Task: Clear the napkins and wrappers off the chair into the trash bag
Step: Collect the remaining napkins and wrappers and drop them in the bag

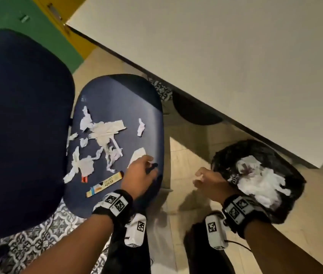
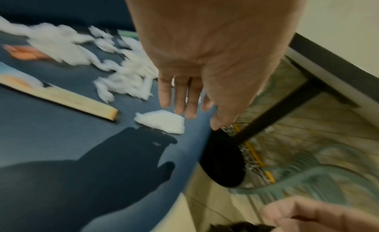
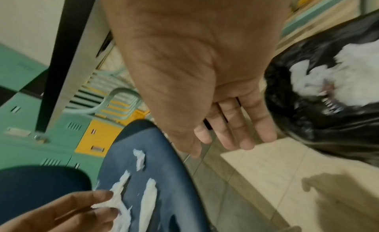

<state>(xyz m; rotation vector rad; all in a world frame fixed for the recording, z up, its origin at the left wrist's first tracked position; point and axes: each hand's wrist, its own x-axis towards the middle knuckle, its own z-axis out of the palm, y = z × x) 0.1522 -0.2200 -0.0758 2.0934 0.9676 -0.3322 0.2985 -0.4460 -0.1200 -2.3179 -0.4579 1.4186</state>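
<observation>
The left hand [image 1: 139,173], fingers straight, hides part of a napkin [image 1: 137,155]. The right hand [image 1: 209,179], relaxed and empty, hangs beside the trash bag [image 1: 287,169]; motion blur smears both wrist views.

Beige tile floor [image 1: 184,155] all around, a big off-white desk [image 1: 226,56] overhead with a dark edge, green and yellow lockers [image 3: 61,138] behind, and a patterned rug [image 1: 37,242] underneath.

This looks like a canteen or staff break room. A large white table [image 1: 226,62] stands on beige floor tiles [image 1: 188,159], with a padded navy chair [image 1: 121,99] beside it. Green and yellow metal lockers [image 3: 67,131] line the far left wall.
</observation>
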